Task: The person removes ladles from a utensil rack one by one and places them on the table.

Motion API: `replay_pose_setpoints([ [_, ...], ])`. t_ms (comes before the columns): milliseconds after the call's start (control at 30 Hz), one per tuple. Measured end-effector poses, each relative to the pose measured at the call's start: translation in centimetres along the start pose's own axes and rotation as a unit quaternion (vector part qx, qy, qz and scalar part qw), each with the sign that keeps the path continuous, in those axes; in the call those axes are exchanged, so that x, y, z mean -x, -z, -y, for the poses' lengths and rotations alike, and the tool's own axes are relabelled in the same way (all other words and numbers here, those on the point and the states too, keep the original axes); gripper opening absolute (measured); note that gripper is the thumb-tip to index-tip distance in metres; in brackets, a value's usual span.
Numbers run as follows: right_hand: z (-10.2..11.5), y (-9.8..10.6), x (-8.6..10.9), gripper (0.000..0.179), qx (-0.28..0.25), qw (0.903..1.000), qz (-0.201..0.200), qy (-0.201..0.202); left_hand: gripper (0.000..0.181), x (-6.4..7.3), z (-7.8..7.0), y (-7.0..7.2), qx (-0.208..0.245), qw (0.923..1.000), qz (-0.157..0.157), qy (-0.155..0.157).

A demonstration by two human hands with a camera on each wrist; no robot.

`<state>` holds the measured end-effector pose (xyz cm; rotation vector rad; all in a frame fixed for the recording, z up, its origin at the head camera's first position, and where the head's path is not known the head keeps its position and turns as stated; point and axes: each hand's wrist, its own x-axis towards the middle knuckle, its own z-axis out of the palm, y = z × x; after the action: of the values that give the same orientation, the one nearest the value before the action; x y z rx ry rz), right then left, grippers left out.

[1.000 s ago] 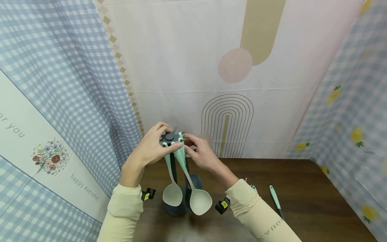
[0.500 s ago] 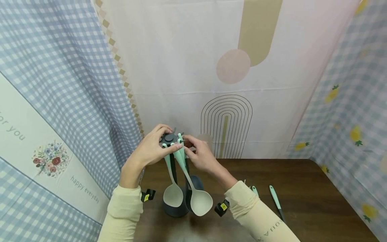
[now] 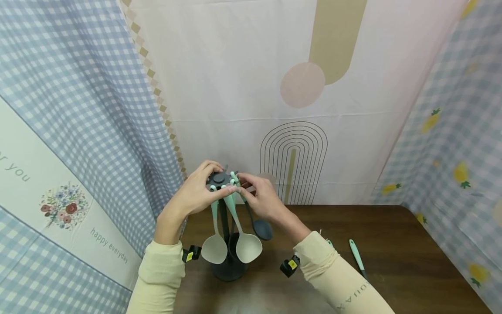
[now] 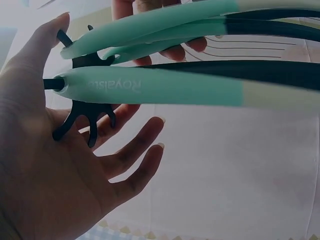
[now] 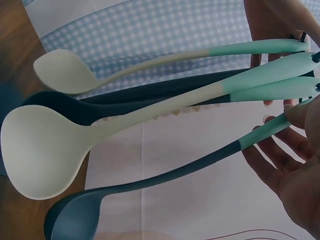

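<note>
A dark utensil stand (image 3: 230,267) has a hooked top (image 3: 219,179), gripped by my left hand (image 3: 192,192) with the thumb on the near side and fingers round the far side. Mint-handled utensils hang from its hooks: a cream spoon (image 3: 214,249), a cream ladle (image 3: 249,248) and, behind it, a dark utensil (image 5: 60,102). My right hand (image 3: 260,198) pinches the mint handle of a dark-blue ladle (image 3: 262,230) near the hooks. Its bowl hangs out to the right, apart from the others. Whether its handle end is on a hook is hidden by the fingers.
On the brown wooden table (image 3: 306,270), a mint-handled utensil (image 3: 356,255) lies to the right. Another mint handle tip (image 3: 330,243) shows beside the right sleeve. Patterned cloths (image 3: 219,87) hang behind and at both sides.
The cream spoon and cream ladle have swung left. The dark-blue ladle, earlier mostly behind them, now hangs out to the right. Both hands stay at the stand's top.
</note>
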<state>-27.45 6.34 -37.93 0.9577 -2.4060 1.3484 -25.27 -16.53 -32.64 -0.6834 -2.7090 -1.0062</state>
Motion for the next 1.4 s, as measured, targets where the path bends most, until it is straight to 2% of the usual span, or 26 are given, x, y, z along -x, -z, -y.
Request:
replay_pose_setpoints([
  [333, 0.2, 0.4, -0.1, 0.039, 0.004, 0.9996, -0.021, 0.018, 0.068, 0.1, 0.0, 0.0, 0.023, 0.9997, 0.002, 0.002],
  [633, 0.1, 0.7, -0.2, 0.037, 0.02, 0.999, -0.027, 0.029, 0.067, 0.0, 0.0, -0.1, 0.024, 0.9997, 0.0, -0.002],
  [900, 0.1, 1.6, -0.1, 0.035, 0.011, 0.9986, -0.049, 0.02, 0.064, 0.1, 0.0, -0.1, 0.029, 0.9996, -0.002, -0.003],
  [1400, 0.0, 2.3, 0.0, 0.034, 0.008, 0.9983, -0.055, 0.016, 0.065, 0.1, 0.1, -0.2, 0.027, 0.9996, -0.006, -0.006],
])
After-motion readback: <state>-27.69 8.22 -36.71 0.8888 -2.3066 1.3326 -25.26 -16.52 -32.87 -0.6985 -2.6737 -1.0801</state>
